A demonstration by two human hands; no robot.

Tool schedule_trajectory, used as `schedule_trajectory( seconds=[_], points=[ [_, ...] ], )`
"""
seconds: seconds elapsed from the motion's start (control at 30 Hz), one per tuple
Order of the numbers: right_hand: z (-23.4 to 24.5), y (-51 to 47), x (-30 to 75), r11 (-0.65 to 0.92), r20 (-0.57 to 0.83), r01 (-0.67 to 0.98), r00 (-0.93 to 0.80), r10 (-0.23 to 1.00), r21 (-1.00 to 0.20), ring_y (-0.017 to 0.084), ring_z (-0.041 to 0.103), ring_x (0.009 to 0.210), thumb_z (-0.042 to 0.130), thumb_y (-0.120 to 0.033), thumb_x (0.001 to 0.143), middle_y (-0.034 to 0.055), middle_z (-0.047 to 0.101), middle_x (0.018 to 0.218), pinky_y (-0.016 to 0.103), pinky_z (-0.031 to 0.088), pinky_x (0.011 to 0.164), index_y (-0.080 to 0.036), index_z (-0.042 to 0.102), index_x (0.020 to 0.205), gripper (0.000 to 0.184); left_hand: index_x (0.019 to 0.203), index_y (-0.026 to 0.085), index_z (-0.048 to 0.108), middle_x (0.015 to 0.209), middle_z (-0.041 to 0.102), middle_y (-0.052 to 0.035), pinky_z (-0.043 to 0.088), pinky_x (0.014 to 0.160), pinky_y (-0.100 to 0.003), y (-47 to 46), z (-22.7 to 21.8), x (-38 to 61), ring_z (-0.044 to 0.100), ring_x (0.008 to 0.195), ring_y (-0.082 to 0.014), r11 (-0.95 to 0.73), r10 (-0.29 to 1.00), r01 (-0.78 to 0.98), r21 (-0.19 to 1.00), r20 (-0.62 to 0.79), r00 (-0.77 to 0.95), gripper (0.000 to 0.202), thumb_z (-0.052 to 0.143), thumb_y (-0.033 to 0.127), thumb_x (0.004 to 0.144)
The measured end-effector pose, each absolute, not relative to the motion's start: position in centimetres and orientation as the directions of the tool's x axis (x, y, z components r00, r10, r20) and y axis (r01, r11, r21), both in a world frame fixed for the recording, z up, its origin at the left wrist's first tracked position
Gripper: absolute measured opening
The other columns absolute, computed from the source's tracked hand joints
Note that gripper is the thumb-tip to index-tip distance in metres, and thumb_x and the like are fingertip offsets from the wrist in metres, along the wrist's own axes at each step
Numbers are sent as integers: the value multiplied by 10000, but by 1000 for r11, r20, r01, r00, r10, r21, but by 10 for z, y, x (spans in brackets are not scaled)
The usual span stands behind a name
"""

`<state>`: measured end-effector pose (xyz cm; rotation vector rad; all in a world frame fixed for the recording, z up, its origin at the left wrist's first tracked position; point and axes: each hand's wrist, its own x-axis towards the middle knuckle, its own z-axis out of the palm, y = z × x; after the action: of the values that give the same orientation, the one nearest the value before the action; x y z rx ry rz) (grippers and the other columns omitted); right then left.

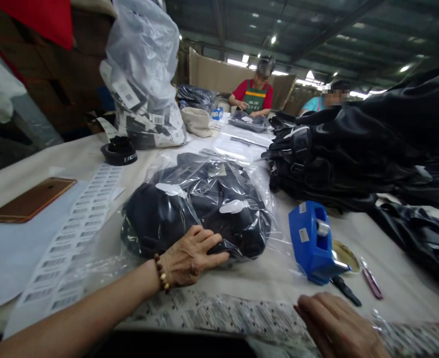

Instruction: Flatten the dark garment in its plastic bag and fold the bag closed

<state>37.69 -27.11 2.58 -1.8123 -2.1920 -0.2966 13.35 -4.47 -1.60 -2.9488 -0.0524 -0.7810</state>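
A dark padded item [219, 189] lies on the table inside a clear plastic bag [275, 219]; two white tags show through the film. Wearing a beaded bracelet, my left hand [191, 256] rests on the bag's near edge, with a fold of film between thumb and fingers. My right hand [340, 325] is off to the lower right, over the table's front edge and apart from the bag. Its fingers are loosely bent, and no object shows in them. Closest to it are a dark-handled tool [346, 292] and a blue tape dispenser [310, 243].
Left are a phone [31, 200], barcode label sheets [79, 223] and a black strap roll [119, 151]. Behind stands a filled plastic sack [144, 74]. Black goods [338, 154] are heaped right, near a pink cutter [372, 278]. Two people [254, 94] are beyond the table.
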Motion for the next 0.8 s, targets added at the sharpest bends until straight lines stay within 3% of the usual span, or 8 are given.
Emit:
schedule_trajectory(
  seconds=[0.23, 0.47, 0.53, 0.7, 0.8],
  points=[
    [32, -200, 332, 396, 231, 918, -393, 890, 35, 137, 361, 617, 466, -24, 790, -25, 469, 679, 267, 214, 641, -207, 460, 738, 191, 1123, 249, 550, 1111, 510, -82, 337, 815, -383, -45, -15, 133, 445, 948, -229, -995, 26, 70, -77, 474, 880, 316, 511, 186, 816],
    [26, -166, 329, 395, 216, 887, -445, 869, 240, 152, 372, 641, 545, -30, 736, -16, 461, 677, 285, 211, 681, -206, 491, 725, 185, 1097, 260, 565, 1099, 524, -75, 356, 792, -375, -46, -15, 133, 464, 931, -225, -995, 40, 79, -66, 462, 886, 308, 551, 194, 797],
    [25, -161, 326, 358, 206, 901, -410, 889, 245, 149, 399, 637, 544, -42, 748, -15, 484, 667, 289, 212, 673, -207, 517, 708, 173, 1102, 258, 565, 1099, 527, -73, 357, 790, -374, -45, -15, 134, 469, 923, -220, -994, 43, 83, -66, 462, 886, 305, 549, 196, 804],
    [31, -148, 315, 139, -16, 960, -139, 990, 244, 137, 545, 655, 527, -103, 819, -12, 584, 651, 286, 230, 627, -206, 582, 677, 184, 1110, 249, 557, 1078, 535, -67, 359, 772, -363, -45, -16, 134, 474, 912, -212, -995, 54, 88, -52, 459, 887, 298, 544, 202, 816],
    [36, -141, 308, 75, -69, 961, -59, 996, 265, 150, 600, 651, 539, -137, 833, 1, 628, 668, 278, 231, 578, -192, 601, 701, 156, 1093, 245, 562, 1074, 533, -69, 360, 766, -365, -45, -16, 134, 475, 916, -214, -995, 55, 85, -45, 454, 889, 266, 516, 209, 833]
  ],
)
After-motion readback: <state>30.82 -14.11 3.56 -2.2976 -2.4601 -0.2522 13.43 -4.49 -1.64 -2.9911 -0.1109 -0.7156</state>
